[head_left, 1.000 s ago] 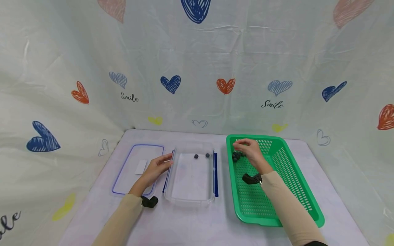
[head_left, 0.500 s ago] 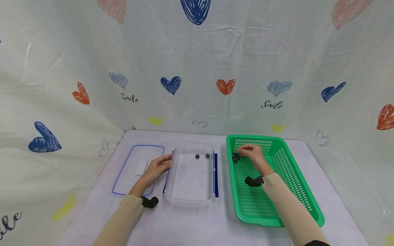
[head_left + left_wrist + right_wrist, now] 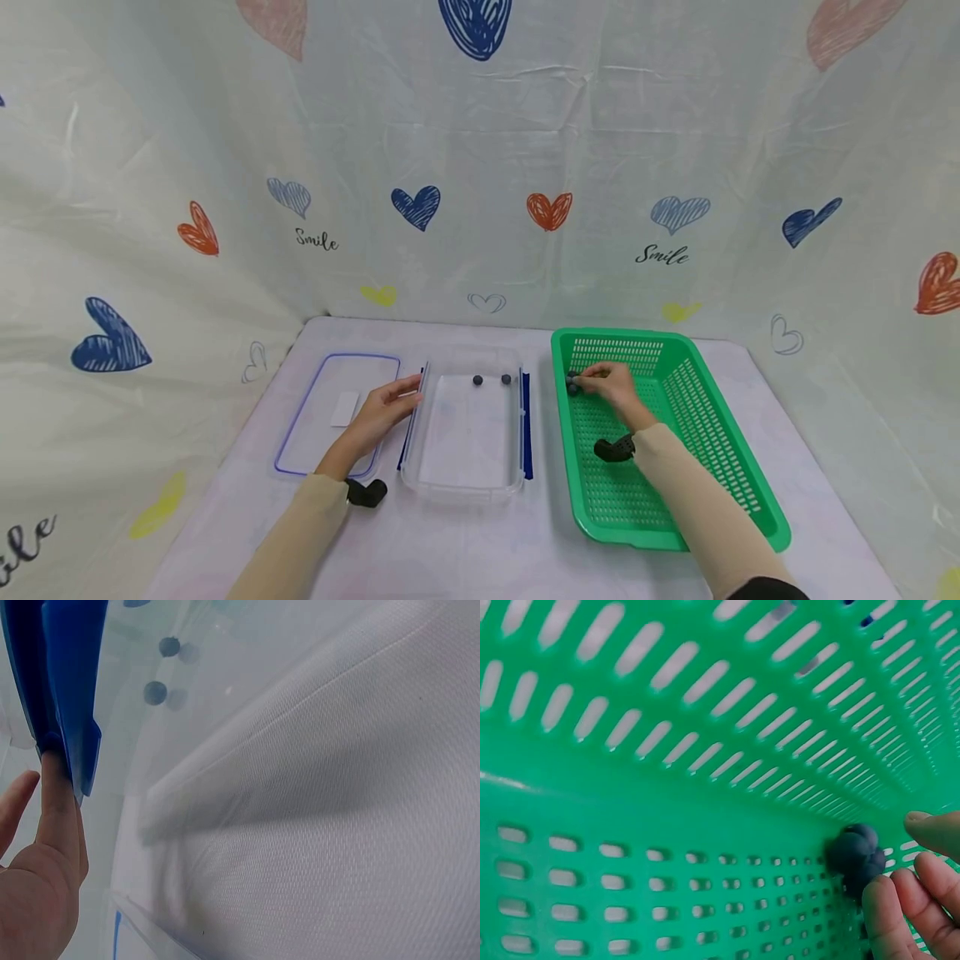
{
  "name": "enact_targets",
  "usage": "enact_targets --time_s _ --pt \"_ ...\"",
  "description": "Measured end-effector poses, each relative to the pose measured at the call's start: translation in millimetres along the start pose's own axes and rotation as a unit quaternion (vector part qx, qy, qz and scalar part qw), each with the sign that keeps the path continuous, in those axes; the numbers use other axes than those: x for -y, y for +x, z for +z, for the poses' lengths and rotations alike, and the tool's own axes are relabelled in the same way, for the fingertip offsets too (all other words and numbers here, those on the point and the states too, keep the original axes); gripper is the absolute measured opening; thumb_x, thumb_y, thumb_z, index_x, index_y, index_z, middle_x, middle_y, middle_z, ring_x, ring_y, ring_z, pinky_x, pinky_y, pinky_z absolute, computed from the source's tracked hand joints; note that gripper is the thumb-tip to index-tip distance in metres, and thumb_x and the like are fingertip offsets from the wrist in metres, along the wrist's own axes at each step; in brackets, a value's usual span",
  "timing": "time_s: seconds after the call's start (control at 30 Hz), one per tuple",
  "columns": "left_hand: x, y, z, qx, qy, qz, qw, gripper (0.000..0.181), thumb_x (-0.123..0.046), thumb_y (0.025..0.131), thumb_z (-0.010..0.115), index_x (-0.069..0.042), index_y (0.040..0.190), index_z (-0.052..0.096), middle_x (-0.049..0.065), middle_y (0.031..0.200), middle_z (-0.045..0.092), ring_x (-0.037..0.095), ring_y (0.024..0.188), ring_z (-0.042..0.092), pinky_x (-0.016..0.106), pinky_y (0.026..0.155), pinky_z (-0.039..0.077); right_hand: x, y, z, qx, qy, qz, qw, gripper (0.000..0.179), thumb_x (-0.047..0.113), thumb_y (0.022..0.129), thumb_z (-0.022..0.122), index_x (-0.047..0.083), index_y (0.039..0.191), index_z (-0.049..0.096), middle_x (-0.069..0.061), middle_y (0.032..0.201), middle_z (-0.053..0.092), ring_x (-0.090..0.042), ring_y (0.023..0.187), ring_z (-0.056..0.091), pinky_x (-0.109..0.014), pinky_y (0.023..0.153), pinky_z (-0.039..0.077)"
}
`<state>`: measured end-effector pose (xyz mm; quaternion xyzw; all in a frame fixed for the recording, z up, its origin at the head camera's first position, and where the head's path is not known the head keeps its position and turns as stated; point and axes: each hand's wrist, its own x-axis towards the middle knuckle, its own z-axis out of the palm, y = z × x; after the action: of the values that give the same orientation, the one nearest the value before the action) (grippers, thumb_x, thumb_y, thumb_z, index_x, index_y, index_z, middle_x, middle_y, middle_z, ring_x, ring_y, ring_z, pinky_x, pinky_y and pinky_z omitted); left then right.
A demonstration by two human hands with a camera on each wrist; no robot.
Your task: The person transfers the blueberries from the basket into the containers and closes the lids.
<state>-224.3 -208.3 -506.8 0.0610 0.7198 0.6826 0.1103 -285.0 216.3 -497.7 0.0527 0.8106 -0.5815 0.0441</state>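
Observation:
Two blueberries (image 3: 477,380) lie toward the far end of a clear plastic box (image 3: 467,485), blurred through its wall in the left wrist view. My left hand (image 3: 385,410) rests at the box's left side, straight fingers against the blue latch (image 3: 71,682). Inside the green basket (image 3: 573,500), my right hand (image 3: 611,386) reaches down at the far left corner. Several blueberries (image 3: 853,853) are clustered there, right at its fingertips. In the right wrist view the thumb (image 3: 934,829) stands apart from the other fingers, with a gap between them.
A clear lid with a blue seal (image 3: 306,400) lies left of the box, partly behind the left hand and bearing a white label (image 3: 345,408). Another blue latch (image 3: 527,427) hangs along the box's right side. A heart-printed curtain (image 3: 480,250) stands behind the table.
My right hand has lowered into the basket and shifted slightly left, onto the blueberry cluster. One blueberry in the box has rolled slightly. The left hand stays in place.

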Motion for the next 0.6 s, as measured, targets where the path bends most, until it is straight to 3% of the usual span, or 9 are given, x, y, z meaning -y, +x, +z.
enact_targets --time_s 0.6 --pt "0.0 0.1 0.6 -0.006 0.007 -0.002 1.0 0.058 -0.016 0.1 0.064 0.002 0.15 0.04 0.024 0.151 0.04 0.032 0.133 0.045 0.023 0.101 0.046 -6.7 -3.2 8.2 -0.04 -0.055 0.029 0.9972 0.02 0.015 0.086 0.08 -0.003 0.091 0.072 -0.01 0.084 0.069 -0.022 0.073 0.069 -0.044 0.081 0.058"
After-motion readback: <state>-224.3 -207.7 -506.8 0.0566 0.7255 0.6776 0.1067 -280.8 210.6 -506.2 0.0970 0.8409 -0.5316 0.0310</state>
